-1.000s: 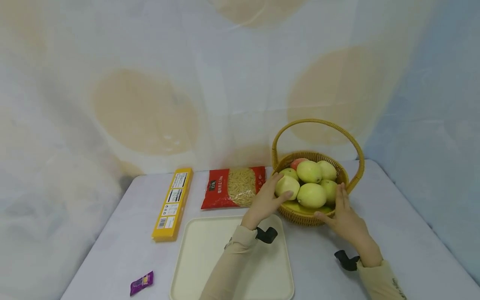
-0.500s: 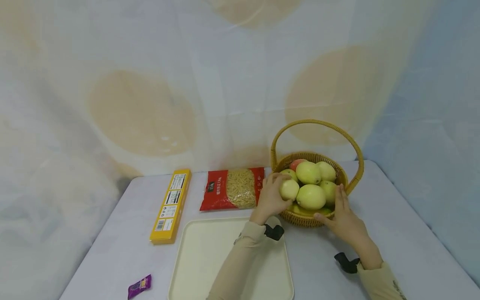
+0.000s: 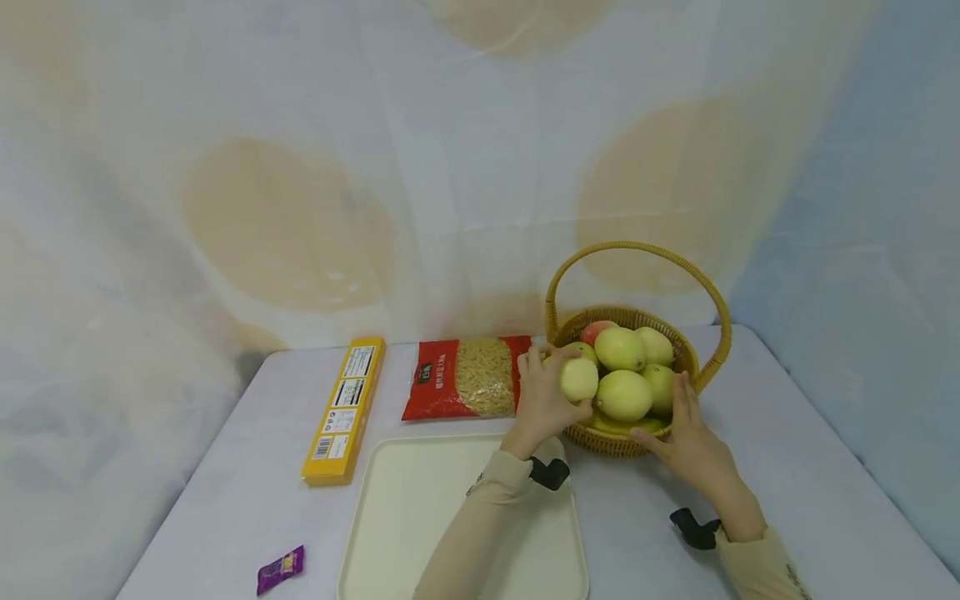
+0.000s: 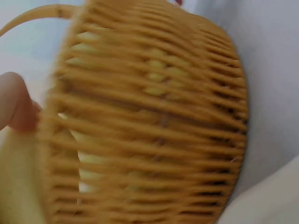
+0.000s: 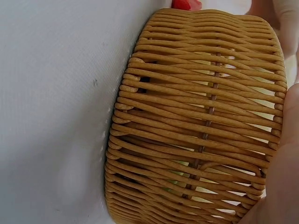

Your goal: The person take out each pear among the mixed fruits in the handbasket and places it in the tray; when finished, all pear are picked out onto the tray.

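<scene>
In the head view my left hand (image 3: 543,404) grips a round, pale yellow-green fruit (image 3: 579,380) at the left side of a wicker basket (image 3: 603,444), thumb in front and fingers behind it. The left wrist view shows that fruit (image 4: 18,182) beside the basket wall (image 4: 149,121), under a fingertip. My right hand (image 3: 693,450) rests at the basket's right front rim, fingers straight along the side and thumb spread toward the front. Other pale green-yellow oval fruits (image 3: 624,395) and a reddish one (image 3: 598,331) fill the basket under its tall arched handle (image 3: 637,246).
A cream tray (image 3: 420,500) lies in front, partly under my left forearm. Behind it is a red bag of pasta (image 3: 480,379). A long yellow box (image 3: 343,412) and a small purple packet (image 3: 281,569) lie to the left. Draped cloth (image 3: 480,167) stands behind the table.
My left hand has moved right, its fingers closing round the pale fruit. The fruit now sits slightly further right. My right hand has stayed at the basket rim.
</scene>
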{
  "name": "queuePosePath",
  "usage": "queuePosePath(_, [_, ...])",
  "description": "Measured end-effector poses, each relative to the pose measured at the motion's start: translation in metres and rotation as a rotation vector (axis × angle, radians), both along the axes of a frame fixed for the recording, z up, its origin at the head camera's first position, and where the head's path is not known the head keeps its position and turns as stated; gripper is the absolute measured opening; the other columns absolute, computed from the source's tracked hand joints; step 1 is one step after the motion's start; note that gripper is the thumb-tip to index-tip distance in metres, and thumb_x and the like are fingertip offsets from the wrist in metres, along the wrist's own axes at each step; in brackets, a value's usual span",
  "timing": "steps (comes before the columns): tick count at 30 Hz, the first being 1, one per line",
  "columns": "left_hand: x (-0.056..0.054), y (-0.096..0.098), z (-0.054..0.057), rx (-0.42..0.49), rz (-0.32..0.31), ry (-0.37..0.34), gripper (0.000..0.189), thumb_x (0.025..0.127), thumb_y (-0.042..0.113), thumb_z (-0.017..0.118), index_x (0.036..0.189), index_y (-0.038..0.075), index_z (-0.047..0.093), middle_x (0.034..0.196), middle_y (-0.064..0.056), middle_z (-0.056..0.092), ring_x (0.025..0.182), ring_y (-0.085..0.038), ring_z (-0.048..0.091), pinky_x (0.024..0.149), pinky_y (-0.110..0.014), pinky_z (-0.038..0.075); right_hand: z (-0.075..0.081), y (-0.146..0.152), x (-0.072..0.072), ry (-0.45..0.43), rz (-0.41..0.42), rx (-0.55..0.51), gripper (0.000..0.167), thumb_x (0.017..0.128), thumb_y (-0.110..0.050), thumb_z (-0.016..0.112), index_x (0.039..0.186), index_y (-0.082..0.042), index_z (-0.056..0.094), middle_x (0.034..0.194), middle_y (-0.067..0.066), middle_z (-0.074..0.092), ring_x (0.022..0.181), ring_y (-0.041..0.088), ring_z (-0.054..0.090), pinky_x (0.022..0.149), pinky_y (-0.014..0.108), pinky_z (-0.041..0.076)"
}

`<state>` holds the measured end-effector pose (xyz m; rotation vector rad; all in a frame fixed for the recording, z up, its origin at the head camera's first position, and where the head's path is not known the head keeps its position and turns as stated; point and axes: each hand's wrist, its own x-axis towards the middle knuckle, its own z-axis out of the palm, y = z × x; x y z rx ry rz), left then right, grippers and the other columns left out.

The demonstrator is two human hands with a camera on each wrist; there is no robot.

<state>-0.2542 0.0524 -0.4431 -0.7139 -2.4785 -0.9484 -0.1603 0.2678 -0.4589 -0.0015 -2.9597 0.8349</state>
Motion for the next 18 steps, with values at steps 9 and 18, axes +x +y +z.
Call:
queuePosePath(9, [0.006, -0.040, 0.005, 0.224, -0.019, -0.079, 0.063, 0.061, 0.017, 0.082, 0.120, 0.023, 0.059, 0.123, -0.010, 0.041, 0.116, -0.027, 0.036, 0.081, -0.042, 0.046, 0.000, 0.003, 0.001, 0.011, 0.003, 0.006, 0.111, 0.092, -0.060, 0.052, 0.149, -0.001, -0.023, 0.158, 0.025, -0.018, 0.092, 0.050, 0.060, 0.041, 0.029, 0.039])
queuePosePath(18, [0.023, -0.083, -0.011, 0.135, -0.050, -0.120, 0.064, 0.060, 0.014, 0.084, 0.118, 0.024, 0.060, 0.123, -0.010, 0.043, 0.118, -0.027, 0.038, 0.087, -0.050, 0.045, -0.003, 0.003, -0.001, 0.007, 0.009, -0.006, 0.111, 0.092, -0.060, 0.052, 0.149, -0.001, -0.023, 0.158, 0.026, -0.019, 0.095, 0.053, 0.058, 0.043, 0.029, 0.039])
